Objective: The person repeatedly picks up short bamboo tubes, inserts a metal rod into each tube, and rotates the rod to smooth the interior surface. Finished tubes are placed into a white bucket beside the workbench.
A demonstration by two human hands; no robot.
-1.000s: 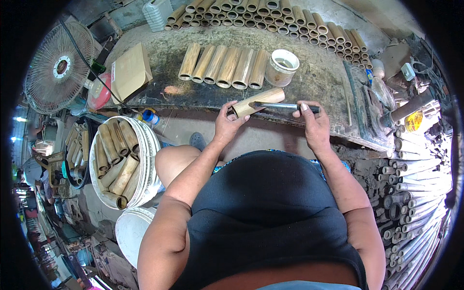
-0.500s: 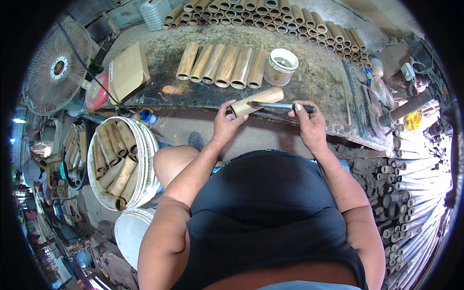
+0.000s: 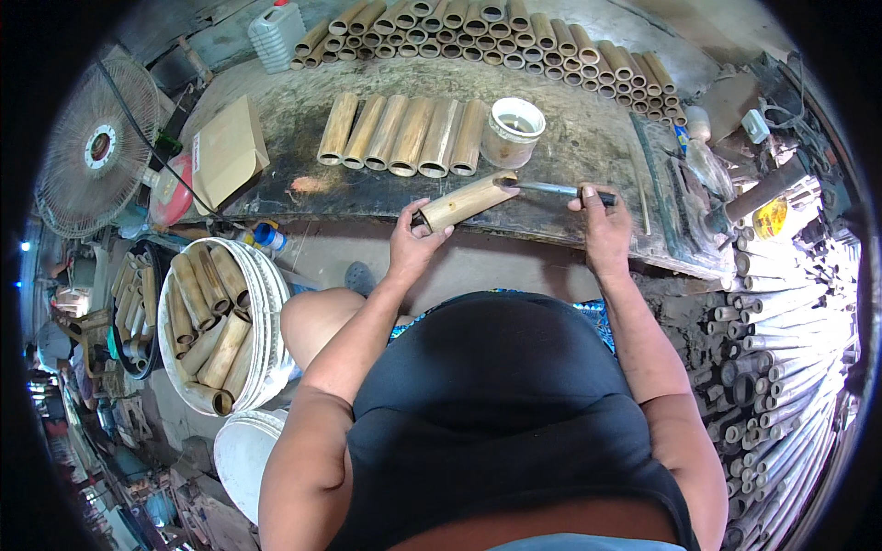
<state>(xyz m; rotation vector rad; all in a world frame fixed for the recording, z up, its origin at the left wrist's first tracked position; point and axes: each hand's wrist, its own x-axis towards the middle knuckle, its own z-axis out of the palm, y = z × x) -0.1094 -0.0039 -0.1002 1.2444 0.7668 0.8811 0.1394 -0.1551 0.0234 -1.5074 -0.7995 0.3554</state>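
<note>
My left hand (image 3: 415, 242) grips the near end of a cut bamboo tube (image 3: 459, 205), fingers and thumb wrapped round its open rim. The tube slants up to the right at the bench's front edge. In my right hand (image 3: 606, 228) is a slim brush (image 3: 548, 187) with a pale metallic shaft and a dark handle end. Its dark tip touches the tube's far end. Behind stand a row of several bamboo tubes (image 3: 404, 136) and a small whitish tub (image 3: 508, 147) with liquid in it.
The worn workbench (image 3: 588, 151) carries a stack of bamboo tubes (image 3: 459, 41) along its back. A fan (image 3: 99, 147) and a cardboard piece (image 3: 230, 151) are at the left. Below sits a white bucket (image 3: 266, 331) of tubes; long poles (image 3: 781, 367) lie at the right.
The brush tip has moved from the middle of the tube to its far end. My right hand has shifted right, and my left hand holds the tube slightly farther left.
</note>
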